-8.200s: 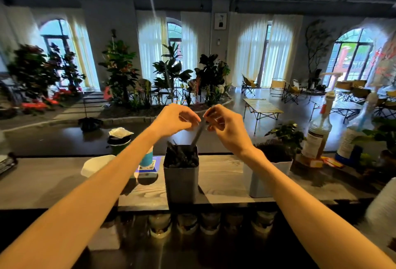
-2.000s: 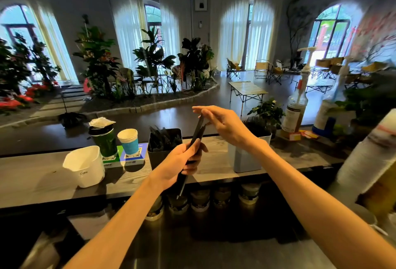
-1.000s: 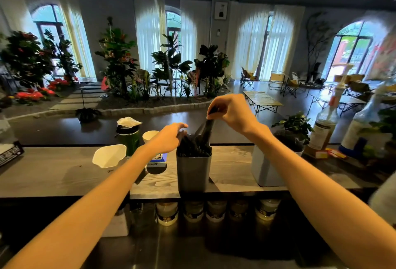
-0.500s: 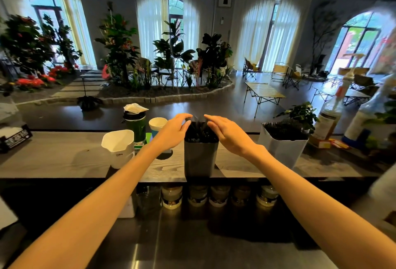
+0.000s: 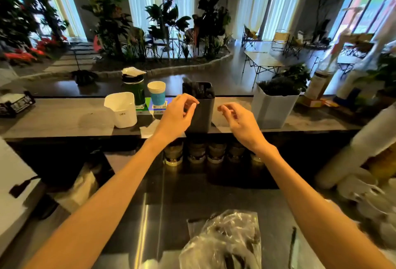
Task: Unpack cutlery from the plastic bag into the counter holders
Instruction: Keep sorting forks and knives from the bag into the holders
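While both hands (image 5: 177, 116) hover empty, the holder (image 5: 200, 107) stands between them.

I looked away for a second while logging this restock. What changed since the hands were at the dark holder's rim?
Both hands have drawn back toward the person: the left hand and right hand now hover empty, fingers loosely curled, in front of the dark square cutlery holder. The holder, white square container and blue paper cup stayed put. The clear plastic bag lies on the steel worktop below.
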The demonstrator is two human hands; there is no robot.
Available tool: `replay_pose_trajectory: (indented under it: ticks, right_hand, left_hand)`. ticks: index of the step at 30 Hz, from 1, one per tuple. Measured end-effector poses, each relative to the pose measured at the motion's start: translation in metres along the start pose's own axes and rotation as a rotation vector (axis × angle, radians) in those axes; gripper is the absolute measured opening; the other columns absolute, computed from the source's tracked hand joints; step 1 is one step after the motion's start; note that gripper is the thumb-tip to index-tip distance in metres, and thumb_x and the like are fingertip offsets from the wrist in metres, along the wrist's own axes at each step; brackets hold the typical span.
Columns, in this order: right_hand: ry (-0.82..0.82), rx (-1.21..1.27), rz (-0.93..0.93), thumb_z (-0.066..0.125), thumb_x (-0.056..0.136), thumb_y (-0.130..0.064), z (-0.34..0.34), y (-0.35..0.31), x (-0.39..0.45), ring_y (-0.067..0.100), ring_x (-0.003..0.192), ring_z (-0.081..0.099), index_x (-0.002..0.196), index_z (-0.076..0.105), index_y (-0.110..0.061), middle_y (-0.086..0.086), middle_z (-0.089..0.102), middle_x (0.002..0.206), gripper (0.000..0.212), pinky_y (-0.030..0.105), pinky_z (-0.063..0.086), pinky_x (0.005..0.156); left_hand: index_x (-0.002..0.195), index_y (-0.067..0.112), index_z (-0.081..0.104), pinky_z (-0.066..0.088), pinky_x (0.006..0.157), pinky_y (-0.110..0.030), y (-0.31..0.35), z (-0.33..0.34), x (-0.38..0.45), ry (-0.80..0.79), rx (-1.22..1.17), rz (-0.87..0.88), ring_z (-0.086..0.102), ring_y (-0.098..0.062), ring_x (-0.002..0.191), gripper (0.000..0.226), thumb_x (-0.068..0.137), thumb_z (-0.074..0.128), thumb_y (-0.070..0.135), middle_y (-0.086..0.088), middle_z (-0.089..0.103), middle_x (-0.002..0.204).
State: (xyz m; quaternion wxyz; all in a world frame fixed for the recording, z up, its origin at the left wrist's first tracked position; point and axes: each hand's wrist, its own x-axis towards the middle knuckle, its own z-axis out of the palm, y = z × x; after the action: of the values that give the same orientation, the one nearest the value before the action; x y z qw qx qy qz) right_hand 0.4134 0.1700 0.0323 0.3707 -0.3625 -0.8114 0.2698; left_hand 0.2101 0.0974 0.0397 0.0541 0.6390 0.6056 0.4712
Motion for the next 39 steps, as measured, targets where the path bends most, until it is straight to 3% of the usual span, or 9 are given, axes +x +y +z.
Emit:
replay_pose_trajectory:
  ticks: [8,12,16,18,23,26,28,33,39]
  right_hand:
    - [-0.195,0.351,0.488,0.048,0.107,-0.016,0.056,0.05,-0.185,0.018,0.081,0.076,0.102,0.071,-0.001,0.015,0.076,0.092,0.028,0.028,0.061,0.074]
    - [-0.558,0.206,0.746,0.048,0.105,-0.013,0.092,0.099,-0.274,0.019,0.079,0.074,0.088,0.071,-0.007,0.013,0.075,0.085,0.029,0.041,0.062,0.081]
    - [-0.686,-0.18,0.762,0.066,0.091,-0.029,0.115,0.14,-0.332,0.026,0.112,0.064,0.126,0.062,-0.011,0.009,0.068,0.121,0.039,0.043,0.051,0.101]
    - [-0.588,-0.237,0.799,0.071,0.091,-0.024,0.11,0.136,-0.339,0.03,0.127,0.055,0.139,0.048,-0.006,0.013,0.056,0.135,0.056,0.038,0.046,0.106]
    - [-0.423,-0.262,0.777,0.086,0.073,-0.012,0.097,0.151,-0.341,0.029,0.132,0.048,0.143,0.039,-0.005,0.012,0.041,0.144,0.084,0.04,0.044,0.111]
    - [-0.371,-0.339,0.741,0.076,0.078,-0.004,0.099,0.15,-0.332,0.03,0.116,0.058,0.121,0.055,-0.004,0.011,0.054,0.124,0.047,0.032,0.05,0.093]
    - [-0.457,-0.403,0.72,0.075,0.084,-0.012,0.106,0.145,-0.326,0.028,0.112,0.06,0.121,0.058,-0.004,0.012,0.06,0.124,0.041,0.031,0.051,0.092]
    - [-0.65,-0.573,0.738,0.079,0.08,-0.048,0.121,0.149,-0.33,0.03,0.13,0.051,0.148,0.036,-0.006,0.014,0.049,0.144,0.091,0.035,0.046,0.105]
    - [-0.653,-0.728,0.666,0.066,0.093,-0.038,0.129,0.157,-0.331,0.026,0.13,0.051,0.139,0.052,-0.011,0.008,0.056,0.14,0.055,0.032,0.039,0.105]
  left_hand:
    - [0.098,0.011,0.068,0.059,0.073,-0.033,-0.007,0.068,-0.162,-0.374,-0.247,-0.402,0.072,-0.017,0.08,0.02,0.104,0.052,0.022,-0.003,0.074,0.087]
    - [0.085,0.007,0.068,0.06,0.069,-0.031,-0.024,0.104,-0.247,-0.684,-0.362,-0.633,0.072,-0.031,0.079,0.036,0.107,0.044,0.021,-0.017,0.074,0.085]
    - [0.111,0.003,0.069,0.055,0.086,-0.035,-0.039,0.147,-0.317,-0.954,-0.192,-0.623,0.066,-0.023,0.095,0.028,0.105,0.042,0.01,-0.018,0.07,0.113]
    - [0.13,0.009,0.059,0.05,0.098,-0.037,-0.043,0.162,-0.335,-0.957,-0.114,-0.619,0.063,-0.025,0.109,0.032,0.102,0.045,0.007,-0.014,0.066,0.122]
    - [0.138,0.019,0.045,0.053,0.081,-0.036,-0.038,0.176,-0.334,-0.746,0.001,-0.596,0.057,-0.024,0.086,0.054,0.087,0.049,0.001,0.0,0.05,0.088]
    - [0.152,0.032,0.029,0.047,0.066,-0.027,-0.028,0.18,-0.323,-0.727,-0.069,-0.608,0.057,-0.022,0.08,0.072,0.091,0.05,0.001,-0.001,0.049,0.085]
    - [0.156,0.033,0.021,0.051,0.065,-0.032,-0.025,0.183,-0.32,-0.736,-0.072,-0.63,0.059,-0.024,0.078,0.074,0.094,0.049,0.004,-0.008,0.057,0.088]
    - [0.154,0.029,0.026,0.058,0.081,-0.049,-0.022,0.181,-0.32,-0.749,-0.053,-0.697,0.068,-0.025,0.087,0.064,0.096,0.045,0.01,-0.009,0.066,0.096]
    - [0.147,0.024,0.038,0.058,0.084,-0.046,-0.022,0.177,-0.311,-0.743,-0.078,-0.694,0.069,-0.021,0.09,0.048,0.101,0.046,0.015,-0.006,0.068,0.108]
